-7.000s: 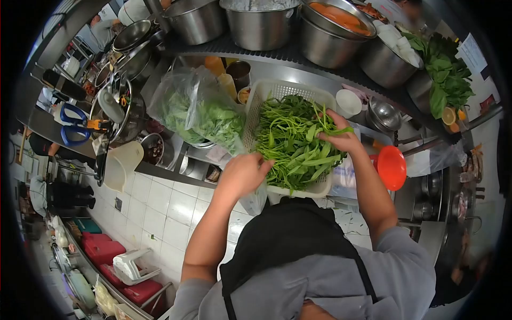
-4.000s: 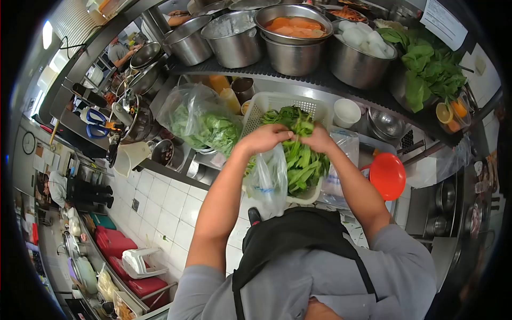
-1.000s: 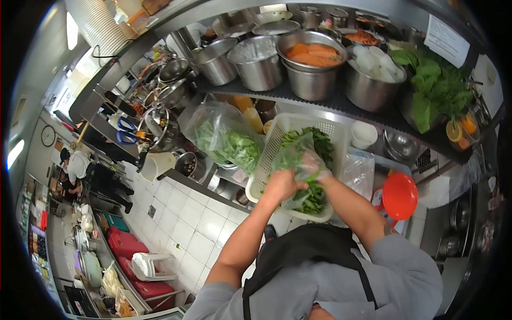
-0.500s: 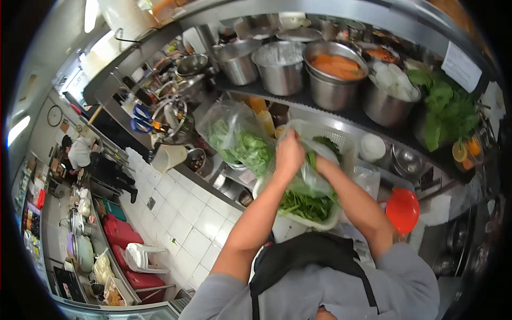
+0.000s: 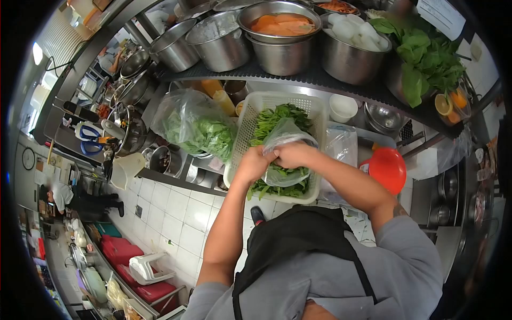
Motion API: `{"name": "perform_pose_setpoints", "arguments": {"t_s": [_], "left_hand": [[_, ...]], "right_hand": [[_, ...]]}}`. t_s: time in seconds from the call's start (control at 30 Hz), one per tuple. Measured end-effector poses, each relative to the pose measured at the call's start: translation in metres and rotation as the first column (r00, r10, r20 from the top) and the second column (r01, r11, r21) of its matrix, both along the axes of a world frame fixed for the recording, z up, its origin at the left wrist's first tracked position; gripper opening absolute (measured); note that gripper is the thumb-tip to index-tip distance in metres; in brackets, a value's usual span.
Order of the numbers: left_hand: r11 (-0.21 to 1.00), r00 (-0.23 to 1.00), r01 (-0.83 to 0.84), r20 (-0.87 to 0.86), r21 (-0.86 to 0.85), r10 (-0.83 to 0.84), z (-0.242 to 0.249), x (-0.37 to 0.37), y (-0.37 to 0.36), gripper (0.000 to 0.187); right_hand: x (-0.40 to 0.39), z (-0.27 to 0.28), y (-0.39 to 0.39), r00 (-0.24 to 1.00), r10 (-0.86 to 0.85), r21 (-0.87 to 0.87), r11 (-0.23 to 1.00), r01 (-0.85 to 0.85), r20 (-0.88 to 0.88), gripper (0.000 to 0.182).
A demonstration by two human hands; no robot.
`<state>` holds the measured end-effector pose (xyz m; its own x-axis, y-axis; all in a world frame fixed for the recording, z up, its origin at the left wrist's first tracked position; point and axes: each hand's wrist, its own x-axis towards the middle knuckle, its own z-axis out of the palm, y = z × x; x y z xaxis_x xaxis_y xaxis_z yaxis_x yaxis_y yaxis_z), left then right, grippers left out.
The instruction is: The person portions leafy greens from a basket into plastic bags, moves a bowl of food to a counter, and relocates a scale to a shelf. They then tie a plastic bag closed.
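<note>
My left hand and my right hand meet over a white perforated basket. Both are closed on the rim of a clear plastic bag, fingertips close together. Some green leaves show through the bag. Long-stemmed leafy greens lie in the basket behind the bag, and more leaves stick out below it at the front. To the left of the basket stands a second clear bag full of leafy greens.
Steel pots fill the shelf above, one with sliced carrots, another with white pieces. A red plastic bowl is at the right. Blue-handled scissors are at the left. Another person stands far left.
My view has shifted, so the basket shows more fully. My hands have come closer together at the bag's rim, and the bag's mouth now shows between them.
</note>
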<state>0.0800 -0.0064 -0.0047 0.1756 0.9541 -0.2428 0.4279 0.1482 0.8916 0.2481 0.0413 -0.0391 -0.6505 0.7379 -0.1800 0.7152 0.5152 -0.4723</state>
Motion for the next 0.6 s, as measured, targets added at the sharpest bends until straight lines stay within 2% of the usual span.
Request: {"name": "perform_pose_setpoints", "arguments": {"t_s": [0.03,0.1,0.13,0.2,0.23,0.27,0.3,0.33,0.37,0.4,0.43,0.5,0.57,0.6], "left_hand": [[1.000,0.991,0.010,0.136,-0.017,-0.008,0.006,0.007,-0.002,0.027],[0.998,0.916,0.032,0.400,-0.051,-0.008,0.027,0.022,-0.008,0.023],[0.993,0.964,-0.011,0.262,-0.117,0.042,0.058,0.025,-0.010,0.018],[0.976,0.840,-0.188,0.498,-0.106,0.216,0.023,0.008,0.017,0.016],[0.948,0.831,-0.314,0.467,-0.054,0.302,0.051,0.004,0.016,0.015],[0.918,0.813,-0.397,0.464,0.000,0.352,0.040,-0.018,0.028,0.017],[0.902,0.784,-0.431,0.503,0.018,0.364,0.057,-0.029,0.024,0.018],[0.901,0.794,-0.426,0.511,0.080,0.330,0.069,-0.041,0.020,0.021],[0.880,0.777,-0.468,0.512,0.078,0.368,0.090,-0.044,0.009,0.024],[0.873,0.813,-0.470,0.448,0.129,0.371,0.100,-0.055,0.000,0.027],[0.845,0.783,-0.514,0.482,0.146,0.394,0.115,-0.053,-0.011,0.027],[0.818,0.746,-0.553,0.531,0.157,0.402,0.125,-0.070,-0.030,0.025],[0.794,0.723,-0.584,0.552,0.168,0.415,0.129,-0.084,-0.048,0.024],[0.778,0.710,-0.604,0.560,0.172,0.428,0.127,-0.091,-0.053,0.025]], "right_hand": [[-0.008,-0.011,0.001,0.996,-0.081,0.046,0.996,0.083,-0.027,0.031],[-0.019,-0.031,0.008,0.954,-0.246,-0.055,0.969,0.240,-0.170,0.030],[-0.025,-0.028,0.011,0.918,-0.322,-0.111,0.946,0.304,-0.233,0.030],[-0.048,-0.007,0.024,0.986,-0.164,-0.119,0.980,0.162,-0.008,0.031],[-0.047,0.019,0.021,0.997,-0.053,-0.143,0.988,0.060,0.050,0.033],[-0.045,0.046,0.017,0.993,0.061,-0.172,0.984,-0.043,0.097,0.036],[-0.037,0.083,0.008,0.975,0.202,-0.198,0.963,-0.181,0.092,0.041],[-0.025,0.095,0.005,0.962,0.270,-0.079,0.959,-0.273,-0.050,0.045],[-0.006,0.110,0.003,0.879,0.377,0.038,0.923,-0.384,-0.293,0.043],[0.009,0.132,0.001,0.852,0.264,-0.171,0.912,-0.373,-0.451,0.041],[0.023,0.127,0.010,0.688,0.199,-0.222,0.853,-0.472,-0.698,0.037],[0.043,0.108,0.022,0.658,-0.057,-0.428,0.800,-0.420,-0.751,0.030],[0.043,0.052,0.035,0.878,0.022,-0.296,0.937,-0.184,-0.477,0.029],[0.034,0.033,0.028,0.979,0.074,-0.291,0.948,-0.128,-0.188,0.031]]}}
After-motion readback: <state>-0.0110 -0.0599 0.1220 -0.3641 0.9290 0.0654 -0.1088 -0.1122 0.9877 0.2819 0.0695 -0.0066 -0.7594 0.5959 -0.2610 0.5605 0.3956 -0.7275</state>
